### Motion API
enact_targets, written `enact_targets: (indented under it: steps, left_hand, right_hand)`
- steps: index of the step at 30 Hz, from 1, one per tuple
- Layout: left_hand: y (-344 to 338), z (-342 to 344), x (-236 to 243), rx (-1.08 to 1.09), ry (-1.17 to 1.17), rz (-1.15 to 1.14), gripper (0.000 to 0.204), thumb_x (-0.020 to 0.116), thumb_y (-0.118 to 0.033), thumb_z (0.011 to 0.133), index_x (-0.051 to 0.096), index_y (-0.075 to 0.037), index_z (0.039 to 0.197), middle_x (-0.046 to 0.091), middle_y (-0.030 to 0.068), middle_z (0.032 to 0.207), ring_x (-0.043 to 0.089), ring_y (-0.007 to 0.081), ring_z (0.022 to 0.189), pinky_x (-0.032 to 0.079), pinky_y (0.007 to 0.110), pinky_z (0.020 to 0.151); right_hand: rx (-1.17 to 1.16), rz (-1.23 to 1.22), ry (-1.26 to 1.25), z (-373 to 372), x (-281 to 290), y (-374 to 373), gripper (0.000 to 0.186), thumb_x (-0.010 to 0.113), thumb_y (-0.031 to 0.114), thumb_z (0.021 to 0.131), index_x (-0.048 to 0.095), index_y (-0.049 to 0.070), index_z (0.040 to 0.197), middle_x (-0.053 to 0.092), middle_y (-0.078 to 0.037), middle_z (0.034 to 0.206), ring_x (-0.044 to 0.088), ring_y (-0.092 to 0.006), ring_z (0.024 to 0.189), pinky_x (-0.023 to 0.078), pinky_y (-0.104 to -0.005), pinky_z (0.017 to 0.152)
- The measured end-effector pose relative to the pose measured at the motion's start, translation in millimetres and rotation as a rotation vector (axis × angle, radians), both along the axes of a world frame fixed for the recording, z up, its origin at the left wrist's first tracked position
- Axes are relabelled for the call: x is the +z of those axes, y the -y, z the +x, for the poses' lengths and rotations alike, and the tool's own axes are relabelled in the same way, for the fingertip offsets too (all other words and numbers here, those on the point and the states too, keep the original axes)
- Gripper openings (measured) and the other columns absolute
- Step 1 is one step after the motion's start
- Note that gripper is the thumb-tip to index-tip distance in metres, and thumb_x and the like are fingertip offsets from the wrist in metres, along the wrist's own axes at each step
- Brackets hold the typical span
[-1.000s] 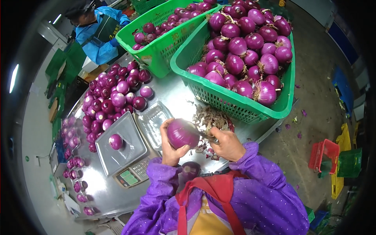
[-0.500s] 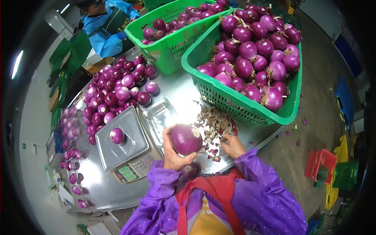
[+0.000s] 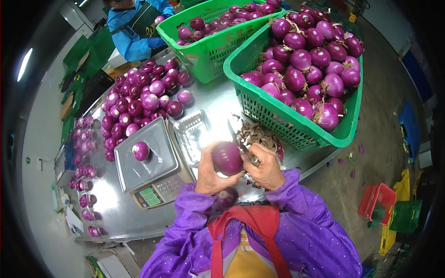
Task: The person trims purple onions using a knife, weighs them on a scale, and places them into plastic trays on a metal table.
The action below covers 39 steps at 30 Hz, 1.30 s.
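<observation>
Cupping a large round purple onion (image 3: 227, 159) in curled fingers, the left hand (image 3: 207, 172) holds it over the shiny metal table (image 3: 139, 221), while the right hand (image 3: 267, 169), fingers wrapped round the handle of a slim metal knife (image 3: 247, 153), is right beside it; blade contact can't be told. Writing: printed marks on the bright green plastic basket (image 3: 204, 65), yellow lettering on a dark green apron (image 3: 143, 23), segmented green display (image 3: 150, 196) on the grey weighing scale (image 3: 168, 187), digits too small.

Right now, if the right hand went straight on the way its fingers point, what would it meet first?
Probably the purple onion in the left hand, just left of the right hand and its knife; depth leaves the gap unclear.
</observation>
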State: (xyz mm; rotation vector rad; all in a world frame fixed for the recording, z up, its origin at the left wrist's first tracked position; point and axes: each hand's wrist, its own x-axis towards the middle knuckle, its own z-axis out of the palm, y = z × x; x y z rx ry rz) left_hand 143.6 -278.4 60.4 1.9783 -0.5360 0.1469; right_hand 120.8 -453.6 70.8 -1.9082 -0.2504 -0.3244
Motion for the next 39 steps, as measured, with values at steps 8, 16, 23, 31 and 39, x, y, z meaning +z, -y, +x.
enact_targets:
  steps: [8,16,23,31,39]
  left_hand:
    - [-3.2,-3.7,13.4,-0.138,-0.01,0.105,0.078,0.079,-0.023,0.055,0.043,-0.001,0.121,0.056,0.0172,0.103,0.057,0.0306,0.1,0.045,0.039,0.086]
    - [-10.6,-22.4,-8.9,0.097,0.088,0.088,0.086,0.08,-0.026,0.054,0.039,-0.007,0.128,0.044,0.0172,0.121,0.051,0.037,0.106,0.04,0.043,0.092]
    - [-3.6,-48.5,-50.6,0.068,-0.617,-0.833,0.077,0.077,-0.012,0.068,0.033,-0.003,0.13,0.05,0.0141,0.117,0.051,0.0225,0.108,0.043,0.035,0.093]
    - [8.0,-34.0,-25.9,0.048,-0.545,-0.532,0.079,0.079,-0.012,0.062,0.033,-0.002,0.125,0.053,0.0124,0.113,0.055,0.0195,0.103,0.047,0.031,0.088]
    - [11.1,-25.7,-19.9,0.066,-0.386,-0.315,0.079,0.082,-0.016,0.058,0.034,-0.002,0.12,0.058,0.0124,0.105,0.059,0.0198,0.095,0.046,0.033,0.086]
  right_hand:
    - [-0.076,0.507,-0.684,-5.2,-67.5,29.3,0.037,0.06,0.016,0.084,0.053,-0.002,0.114,0.064,-0.015,0.1,0.051,-0.0114,0.048,0.04,-0.0236,0.042]
    - [0.268,0.98,-0.804,-17.2,-68.2,-2.7,0.043,0.049,0.035,0.092,0.047,0.002,0.118,0.059,-0.007,0.073,0.048,-0.0099,0.042,0.037,-0.0212,0.036]
    - [0.144,0.443,-0.577,-7.2,-49.4,-5.3,0.031,0.065,0.02,0.082,0.054,0.001,0.104,0.062,-0.008,0.076,0.057,-0.0191,0.056,0.046,-0.03,0.049]
    - [0.163,-0.486,-0.12,-11.6,0.9,25.8,0.019,0.059,0.005,0.071,0.053,0.001,0.089,0.058,-0.019,0.079,0.058,-0.0386,0.074,0.046,-0.0453,0.064]
    - [0.192,-0.58,-0.153,-9.3,-8.4,32.3,0.018,0.059,0.006,0.071,0.05,0.003,0.087,0.058,-0.017,0.074,0.059,-0.0368,0.073,0.046,-0.0454,0.06]
